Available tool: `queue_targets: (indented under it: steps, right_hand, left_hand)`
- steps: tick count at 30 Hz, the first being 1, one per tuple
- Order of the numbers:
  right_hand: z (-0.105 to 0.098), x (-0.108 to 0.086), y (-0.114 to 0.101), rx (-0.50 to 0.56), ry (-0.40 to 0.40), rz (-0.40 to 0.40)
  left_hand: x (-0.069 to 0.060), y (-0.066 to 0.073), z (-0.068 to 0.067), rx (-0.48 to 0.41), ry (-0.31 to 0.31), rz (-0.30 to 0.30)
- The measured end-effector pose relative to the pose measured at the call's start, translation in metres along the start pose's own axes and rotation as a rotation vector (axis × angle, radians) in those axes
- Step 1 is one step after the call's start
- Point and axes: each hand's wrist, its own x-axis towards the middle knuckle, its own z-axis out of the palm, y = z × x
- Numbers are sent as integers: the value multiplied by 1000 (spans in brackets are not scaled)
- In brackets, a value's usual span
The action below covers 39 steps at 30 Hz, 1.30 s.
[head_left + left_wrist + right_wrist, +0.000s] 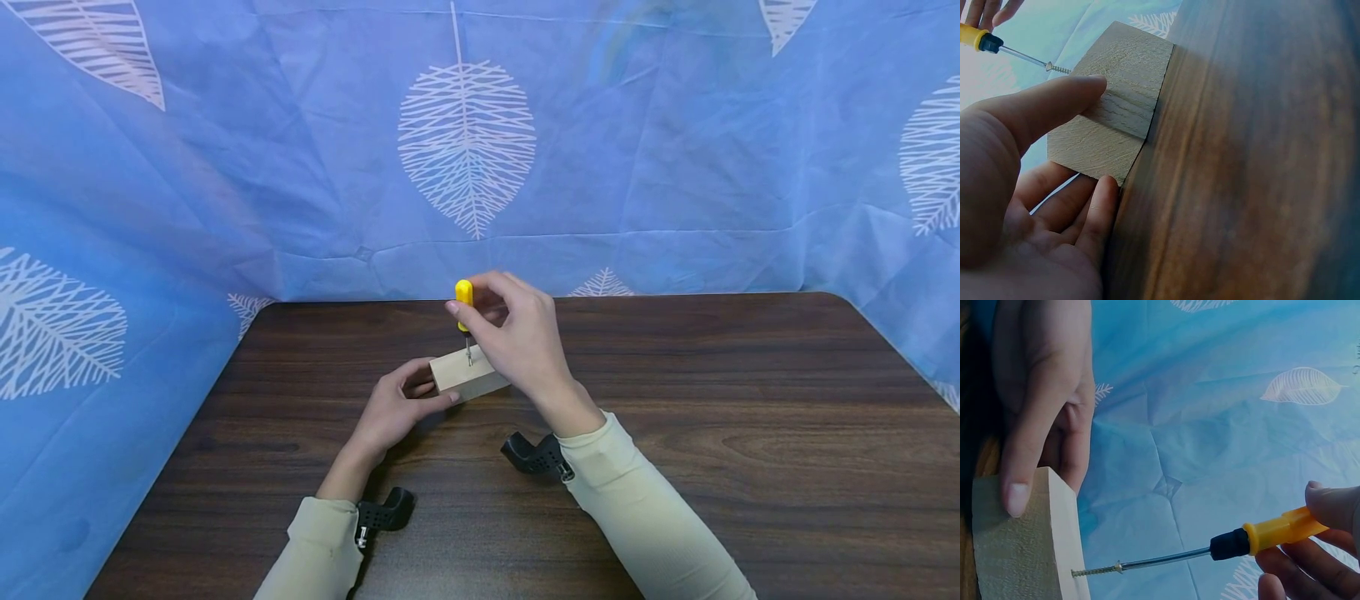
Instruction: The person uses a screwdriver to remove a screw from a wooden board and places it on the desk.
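The right grip [521, 333] pinches the yellow-handled, black-collared screwdriver with a slim metal shaft [1279, 534] between thumb and fingers. The left grip [393, 408] pinches the pale, squared wooden block [457, 371] near one end, thumb on the near side and fingers behind it. The block reaches out from the left grip and passes below the right one; it appears to rest on the dark brown, wood-grained counter [712, 433] beneath both.

The small brass-coloured metal screw [1096, 570] stands below the right grip, its head at the screwdriver's tip and its point at the block's upper face. Most of its thread shows, so it probably has little hold in the wood.

The likeliest trouble is the screw tipping over, which a sideways push from the right grip could cause. The tip could also slip off the screw head if the shaft strays out of line, then scratch the block or jab towards the left grip's thumb. Because the left grip holds only one end, twisting force might swing the block round.

No box, tray or cup shows in any view. The nearest thing to a container is the block; how deep the screw's point sits in it cannot be told.
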Motion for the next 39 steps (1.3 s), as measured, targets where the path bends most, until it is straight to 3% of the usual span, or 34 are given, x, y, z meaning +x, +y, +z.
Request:
queue_targets:
  steps: [9, 21, 28, 39]
  right_hand:
    - [0, 0, -2, 36, -8, 43]
    - [-1, -2, -2, 17, -19, 8]
    - [-2, -2, -3, 2, -38, 45]
    - [0, -3, -4, -89, -93, 73]
  left_hand:
    - [0, 0, 0, -12, -1, 3]
    - [0, 0, 1, -14, 2, 0]
    - [0, 0, 1, -4, 6, -3]
    - [1, 1, 1, 7, 12, -12]
